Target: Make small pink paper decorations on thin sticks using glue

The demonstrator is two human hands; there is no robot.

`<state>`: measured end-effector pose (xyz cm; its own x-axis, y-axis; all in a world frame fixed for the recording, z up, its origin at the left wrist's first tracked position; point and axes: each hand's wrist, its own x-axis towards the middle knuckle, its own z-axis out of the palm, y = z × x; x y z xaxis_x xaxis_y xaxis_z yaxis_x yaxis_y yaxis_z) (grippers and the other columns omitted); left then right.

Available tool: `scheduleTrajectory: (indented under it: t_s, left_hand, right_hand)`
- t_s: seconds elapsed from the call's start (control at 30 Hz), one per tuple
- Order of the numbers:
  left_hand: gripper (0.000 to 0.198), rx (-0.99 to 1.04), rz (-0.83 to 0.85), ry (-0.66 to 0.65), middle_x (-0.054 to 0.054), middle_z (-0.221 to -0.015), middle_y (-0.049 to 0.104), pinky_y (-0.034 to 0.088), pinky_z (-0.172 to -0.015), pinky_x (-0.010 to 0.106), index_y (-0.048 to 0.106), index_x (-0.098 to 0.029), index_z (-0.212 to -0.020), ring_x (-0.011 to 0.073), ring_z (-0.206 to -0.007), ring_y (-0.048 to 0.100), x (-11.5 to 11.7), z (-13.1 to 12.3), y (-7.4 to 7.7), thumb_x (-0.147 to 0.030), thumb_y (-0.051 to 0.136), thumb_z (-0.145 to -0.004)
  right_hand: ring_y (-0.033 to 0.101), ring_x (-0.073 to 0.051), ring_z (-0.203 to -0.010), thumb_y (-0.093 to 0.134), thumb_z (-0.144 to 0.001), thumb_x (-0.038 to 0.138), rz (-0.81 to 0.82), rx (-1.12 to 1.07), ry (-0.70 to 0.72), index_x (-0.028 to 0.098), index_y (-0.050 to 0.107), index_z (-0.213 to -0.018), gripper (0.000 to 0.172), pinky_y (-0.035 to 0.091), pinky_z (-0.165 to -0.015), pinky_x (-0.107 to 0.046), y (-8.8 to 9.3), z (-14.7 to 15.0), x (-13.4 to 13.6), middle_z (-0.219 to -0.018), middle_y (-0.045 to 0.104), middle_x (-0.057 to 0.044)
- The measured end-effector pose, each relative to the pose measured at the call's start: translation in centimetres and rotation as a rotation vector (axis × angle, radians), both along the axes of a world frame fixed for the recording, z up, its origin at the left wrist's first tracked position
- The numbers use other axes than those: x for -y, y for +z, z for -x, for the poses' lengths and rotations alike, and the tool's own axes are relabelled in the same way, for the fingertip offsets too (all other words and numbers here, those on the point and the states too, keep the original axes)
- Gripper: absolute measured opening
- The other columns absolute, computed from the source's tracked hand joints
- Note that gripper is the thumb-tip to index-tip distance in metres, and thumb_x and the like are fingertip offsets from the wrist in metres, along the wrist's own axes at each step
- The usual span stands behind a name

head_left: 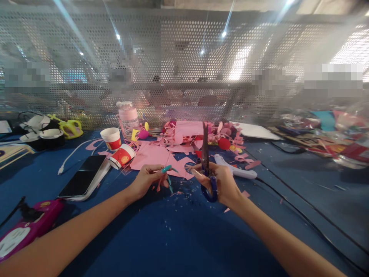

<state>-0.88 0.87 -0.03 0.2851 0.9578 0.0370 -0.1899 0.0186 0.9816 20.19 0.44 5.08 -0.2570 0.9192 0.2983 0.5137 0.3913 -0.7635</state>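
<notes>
My right hand is closed round the blue handles of a pair of scissors, whose blades point up and away, closed. My left hand pinches a small teal and pink paper piece just left of the scissors. Both hands hover over the blue table top, which is strewn with tiny paper scraps. Beyond the hands lies a pink paper sheet.
A phone lies at left beside two red-and-white paper cups, one tipped over. A pink-capped bottle, pink paper curls, a white glue gun, cables and a perforated metal screen stand behind. A magenta device is near left.
</notes>
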Motion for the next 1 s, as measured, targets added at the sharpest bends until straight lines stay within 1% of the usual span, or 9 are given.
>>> scheduleTrajectory:
  t_s: [0.1,0.17,0.27,0.33,0.43,0.53,0.7,0.9,1.0]
  left_hand:
    - [0.031,0.07,0.054,0.041,0.002,-0.052,0.061,0.043,-0.037,0.018,0.063,-0.01,-0.068,0.0117,-0.044,0.058,-0.1,0.0,0.0,-0.039,0.07,-0.062]
    - [0.031,0.141,0.082,0.09,0.001,-0.055,0.062,0.049,-0.045,0.02,0.064,-0.009,-0.072,0.0129,-0.05,0.062,-0.4,0.1,-0.1,-0.036,0.074,-0.058]
    - [0.031,0.272,0.115,0.147,0.002,-0.062,0.065,0.054,-0.062,0.024,0.066,-0.01,-0.08,0.0138,-0.062,0.065,-0.8,0.3,-0.4,-0.029,0.076,-0.057]
    - [0.03,0.351,0.148,0.157,0.002,-0.067,0.067,0.055,-0.066,0.025,0.066,-0.011,-0.082,0.0145,-0.067,0.066,-1.0,0.4,-0.5,-0.026,0.075,-0.058]
    - [0.023,0.429,0.186,0.172,0.003,-0.07,0.068,0.055,-0.067,0.025,0.065,-0.011,-0.081,0.0151,-0.07,0.067,-1.1,0.5,-0.4,-0.021,0.073,-0.062]
    - [0.014,0.43,0.225,0.227,0.004,-0.072,0.069,0.056,-0.06,0.023,0.063,-0.011,-0.078,0.0159,-0.068,0.067,-1.0,0.5,-0.1,-0.016,0.069,-0.066]
    - [0.007,0.395,0.247,0.274,0.004,-0.075,0.069,0.054,-0.044,0.019,0.059,-0.012,-0.076,0.0161,-0.062,0.067,-0.9,0.5,0.2,-0.01,0.063,-0.07]
    - [0.019,0.387,0.202,0.256,0.004,-0.075,0.069,0.055,-0.048,0.022,0.057,-0.013,-0.075,0.0188,-0.066,0.068,-0.9,0.4,0.0,-0.015,0.071,-0.062]
    - [0.024,0.335,0.12,0.196,0.004,-0.074,0.07,0.056,-0.057,0.027,0.059,-0.013,-0.074,0.0204,-0.071,0.068,-0.8,0.2,-0.3,-0.021,0.075,-0.058]
  right_hand:
    - [0.055,-0.018,-0.06,0.055,-0.069,0.048,-0.184,0.1,0.048,0.014,0.06,-0.091,0.041,0.045,-0.061,-0.031,-0.2,-0.5,-0.4,-0.073,0.063,-0.007]
    - [0.056,-0.02,-0.069,0.054,-0.071,0.047,-0.255,0.156,0.043,0.015,0.058,-0.092,0.039,0.045,-0.069,-0.032,-0.6,-0.8,-0.9,-0.081,0.063,-0.008]
    - [0.055,-0.017,-0.061,0.045,-0.079,0.044,-0.209,0.176,-0.066,0.016,0.057,-0.08,0.031,0.043,-0.062,-0.027,-1.0,-1.1,-1.5,-0.07,0.062,-0.005]
    - [0.051,-0.014,-0.05,0.04,-0.083,0.042,-0.182,0.191,-0.149,0.016,0.056,-0.072,0.032,0.039,-0.053,-0.024,-1.1,-1.1,-1.6,-0.058,0.059,-0.003]
    - [0.052,-0.016,-0.049,0.04,-0.082,0.04,-0.199,0.35,-0.278,0.017,0.057,-0.068,0.032,0.032,-0.049,-0.024,-0.6,-1.1,-1.5,-0.055,0.059,-0.005]
    - [0.056,-0.02,-0.056,0.044,-0.078,0.043,-0.143,0.592,-0.377,0.017,0.058,-0.066,0.032,0.027,-0.047,-0.026,-0.4,-0.8,-1.4,-0.06,0.062,-0.009]
    - [0.058,-0.022,-0.06,0.049,-0.072,0.05,-0.005,0.742,-0.381,0.016,0.059,-0.07,0.036,0.026,-0.047,-0.026,-1.4,-0.5,-1.9,-0.066,0.064,-0.01]
    - [0.058,-0.022,-0.061,0.055,-0.071,0.042,-0.032,0.688,-0.359,0.015,0.055,-0.074,0.027,0.03,-0.048,-0.026,-3.0,-1.0,-2.8,-0.065,0.062,-0.008]
    - [0.057,-0.02,-0.06,0.057,-0.07,0.036,-0.088,0.606,-0.355,0.015,0.053,-0.078,0.023,0.034,-0.051,-0.026,-3.5,-0.9,-3.0,-0.067,0.061,-0.006]
